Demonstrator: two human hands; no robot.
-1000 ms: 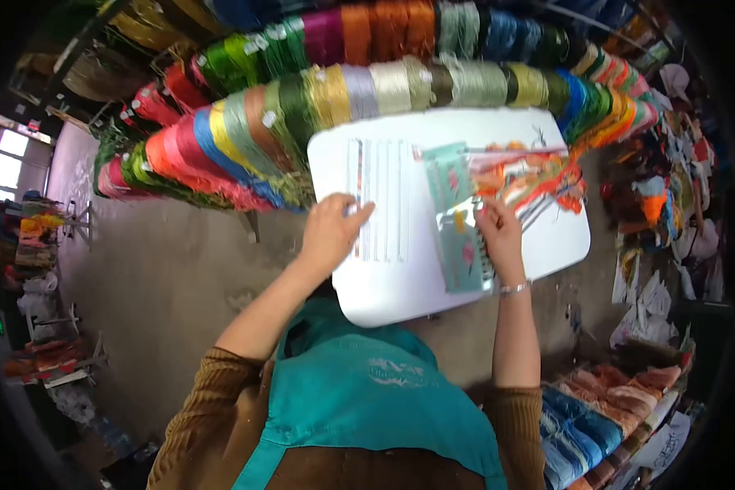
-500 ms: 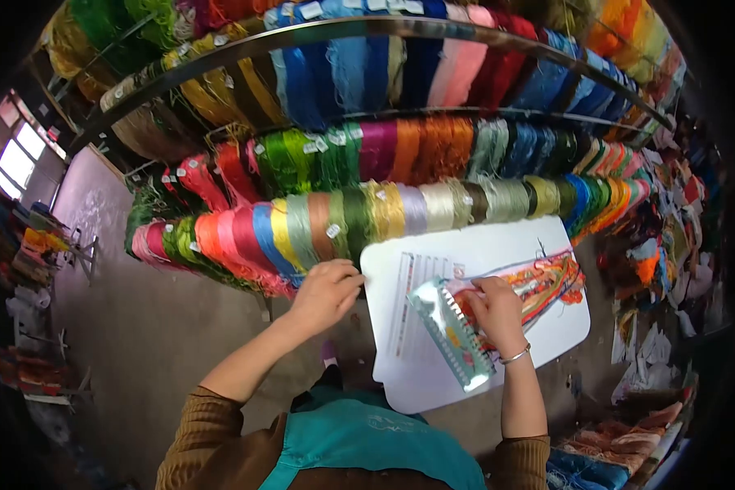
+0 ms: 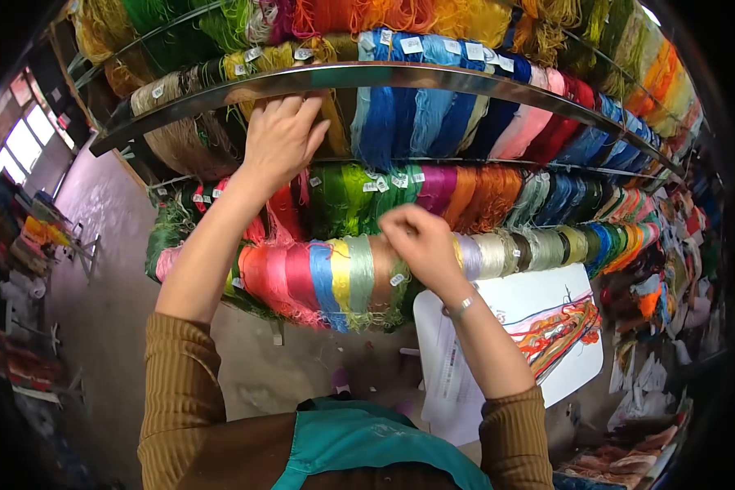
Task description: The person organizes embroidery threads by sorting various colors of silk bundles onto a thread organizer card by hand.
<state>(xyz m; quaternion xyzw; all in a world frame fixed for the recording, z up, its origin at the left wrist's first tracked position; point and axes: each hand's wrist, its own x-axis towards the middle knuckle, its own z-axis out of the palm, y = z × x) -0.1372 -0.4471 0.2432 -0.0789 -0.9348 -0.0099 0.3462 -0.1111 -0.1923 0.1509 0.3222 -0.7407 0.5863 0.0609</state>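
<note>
My left hand (image 3: 279,140) reaches up to the yellow and brown thread skeins (image 3: 332,122) on the upper rack. Its fingers stretch to the metal bar (image 3: 335,77), which hides the tips; the thumb stands apart. My right hand (image 3: 423,249) is raised in front of the lower row, near a brown skein (image 3: 381,265) and a pale green skein (image 3: 359,265). Its fingers are curled together, and whatever they may hold is hidden. Below my right forearm, a white board (image 3: 567,286) carries a bundle of multicoloured threads (image 3: 559,335) and a printed sheet (image 3: 449,367).
Rows of skeins with small white tags hang ahead, among them blue skeins (image 3: 376,122) and green skeins (image 3: 343,200). More threads (image 3: 629,457) lie at the lower right. White bags (image 3: 641,367) hang on the right. At the left are a window (image 3: 24,147) and another rack (image 3: 45,233).
Both hands have moved up: the left to the upper rack, the right off the board to the lower row. The teal card with holes is out of sight. The view has shifted.
</note>
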